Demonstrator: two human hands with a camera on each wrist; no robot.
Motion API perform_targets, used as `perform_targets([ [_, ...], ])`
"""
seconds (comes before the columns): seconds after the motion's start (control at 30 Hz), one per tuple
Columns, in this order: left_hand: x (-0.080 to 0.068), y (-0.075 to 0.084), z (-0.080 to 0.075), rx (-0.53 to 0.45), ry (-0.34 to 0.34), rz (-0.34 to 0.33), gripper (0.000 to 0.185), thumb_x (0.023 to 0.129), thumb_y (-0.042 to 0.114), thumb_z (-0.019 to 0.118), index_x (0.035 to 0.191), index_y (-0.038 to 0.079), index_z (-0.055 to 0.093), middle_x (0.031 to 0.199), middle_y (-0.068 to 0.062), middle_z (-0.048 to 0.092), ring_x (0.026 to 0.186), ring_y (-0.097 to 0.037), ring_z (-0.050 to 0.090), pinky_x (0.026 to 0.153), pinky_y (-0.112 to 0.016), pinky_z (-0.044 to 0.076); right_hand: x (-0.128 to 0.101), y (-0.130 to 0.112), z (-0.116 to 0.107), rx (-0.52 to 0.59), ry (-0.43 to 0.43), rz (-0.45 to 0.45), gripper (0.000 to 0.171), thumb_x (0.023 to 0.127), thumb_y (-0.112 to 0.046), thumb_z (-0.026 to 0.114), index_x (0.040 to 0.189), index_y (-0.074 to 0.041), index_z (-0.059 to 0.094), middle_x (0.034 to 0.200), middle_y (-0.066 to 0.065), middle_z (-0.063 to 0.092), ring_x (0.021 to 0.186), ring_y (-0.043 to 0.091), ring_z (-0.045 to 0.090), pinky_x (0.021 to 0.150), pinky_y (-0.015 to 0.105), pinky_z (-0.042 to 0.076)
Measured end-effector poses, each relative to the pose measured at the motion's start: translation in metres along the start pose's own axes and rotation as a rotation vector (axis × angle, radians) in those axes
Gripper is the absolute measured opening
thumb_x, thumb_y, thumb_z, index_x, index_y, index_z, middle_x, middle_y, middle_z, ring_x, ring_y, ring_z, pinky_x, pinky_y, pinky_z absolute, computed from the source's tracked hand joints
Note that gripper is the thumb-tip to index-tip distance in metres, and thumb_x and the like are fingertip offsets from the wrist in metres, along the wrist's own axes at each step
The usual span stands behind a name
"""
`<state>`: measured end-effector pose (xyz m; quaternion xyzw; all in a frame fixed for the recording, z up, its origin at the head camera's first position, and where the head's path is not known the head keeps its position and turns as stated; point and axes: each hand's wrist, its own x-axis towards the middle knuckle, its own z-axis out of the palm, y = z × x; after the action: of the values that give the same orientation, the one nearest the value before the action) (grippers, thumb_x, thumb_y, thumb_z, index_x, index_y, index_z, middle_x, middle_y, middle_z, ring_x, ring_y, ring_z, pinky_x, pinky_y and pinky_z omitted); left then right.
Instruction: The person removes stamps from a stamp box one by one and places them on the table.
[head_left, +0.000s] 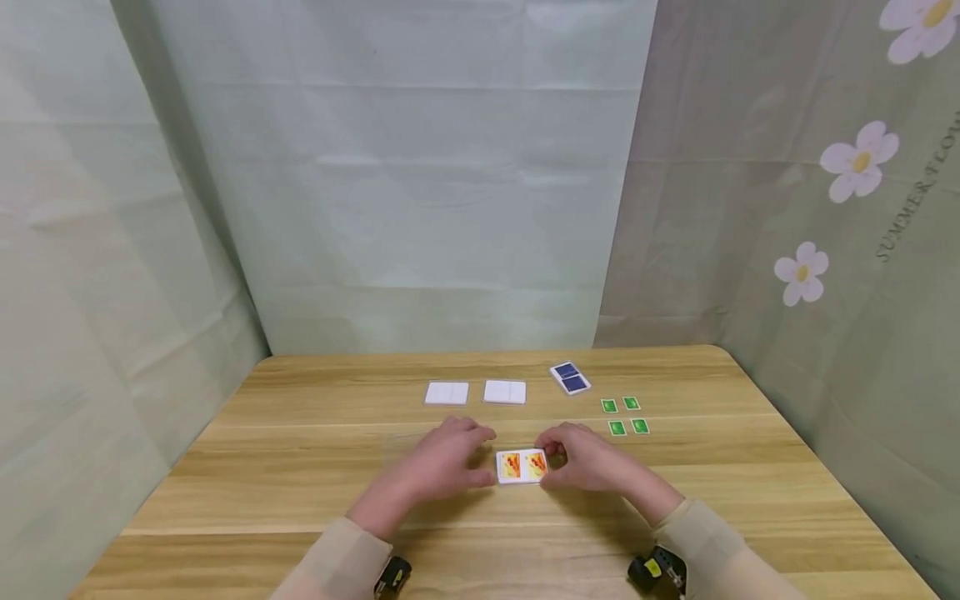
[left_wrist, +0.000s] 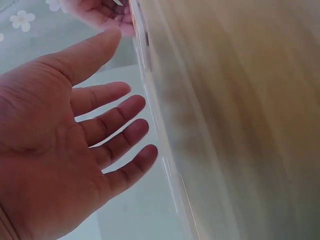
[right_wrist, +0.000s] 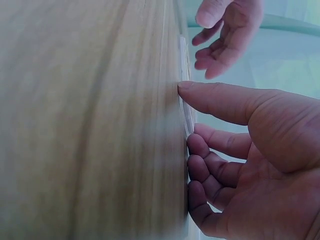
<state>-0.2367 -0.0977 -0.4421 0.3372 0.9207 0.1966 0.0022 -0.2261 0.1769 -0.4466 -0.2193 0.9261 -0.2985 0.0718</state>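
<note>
1. Fingers (right_wrist: 200, 145) of the right hand (head_left: 592, 462) curl against the right edge of the orange card (head_left: 522, 466), thumb on its near-table edge, pinching it.
2. Left hand (head_left: 442, 461) sits just left of the orange card; its fingers (left_wrist: 115, 117) are spread and relaxed, holding nothing, the thumb near the card's edge.
3. The orange card lies flat on the table (head_left: 300, 467), between both hands.
4. Beyond the orange card lie two white cards (head_left: 475, 392) side by side; further right of them, a blue card (head_left: 570, 377); right of the orange card, four small green tiles (head_left: 625, 415).
5. Risk, as a judgement: a flat card gives little edge to grip, so the pinch may slip and the card skid along the table.
6. A sideways sweep by the right hand could scatter the green tiles, which lie close to it.
</note>
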Motion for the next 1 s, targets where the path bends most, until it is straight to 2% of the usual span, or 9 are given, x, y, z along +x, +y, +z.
perform_targets([
  [0.23, 0.004, 0.008, 0.007, -0.020, -0.047, -0.037, 0.072, 0.085, 0.034, 0.097, 0.144, 0.003, 0.069, 0.135, -0.012, 0.070, 0.121, -0.028, 0.062, 0.107, -0.049, 0.054, 0.000, 0.000, 0.001, 0.001, -0.008, -0.009, 0.044, 0.083, -0.013, 0.097, 0.122, -0.006, 0.076, 0.104, 0.001, 0.067, 0.098, 0.022, 0.059, 0.088, 0.044, 0.052],
  [0.4, 0.005, 0.010, 0.009, -0.018, -0.058, -0.039, 0.074, 0.083, 0.033, 0.099, 0.144, 0.004, 0.069, 0.133, -0.010, 0.070, 0.118, -0.025, 0.061, 0.105, -0.046, 0.054, 0.000, 0.000, 0.002, 0.003, -0.006, 0.005, 0.044, 0.083, -0.014, 0.097, 0.122, -0.008, 0.076, 0.104, -0.001, 0.066, 0.098, 0.021, 0.058, 0.088, 0.043, 0.051],
  [0.63, 0.007, 0.010, 0.010, -0.009, -0.059, -0.022, 0.071, 0.084, 0.034, 0.099, 0.142, 0.005, 0.070, 0.130, -0.009, 0.070, 0.114, -0.022, 0.061, 0.102, -0.042, 0.054, -0.001, 0.001, 0.002, -0.011, 0.005, 0.013, 0.045, 0.083, -0.016, 0.097, 0.122, -0.009, 0.076, 0.105, -0.002, 0.066, 0.098, 0.020, 0.058, 0.089, 0.041, 0.051],
  [1.0, 0.011, 0.009, 0.012, 0.026, -0.057, -0.009, 0.066, 0.084, 0.033, 0.098, 0.138, 0.005, 0.072, 0.128, -0.008, 0.069, 0.116, -0.025, 0.061, 0.105, -0.046, 0.053, 0.000, 0.001, 0.001, -0.004, 0.012, 0.014, 0.044, 0.083, -0.016, 0.098, 0.121, -0.010, 0.075, 0.105, -0.001, 0.066, 0.099, 0.020, 0.056, 0.088, 0.043, 0.050],
])
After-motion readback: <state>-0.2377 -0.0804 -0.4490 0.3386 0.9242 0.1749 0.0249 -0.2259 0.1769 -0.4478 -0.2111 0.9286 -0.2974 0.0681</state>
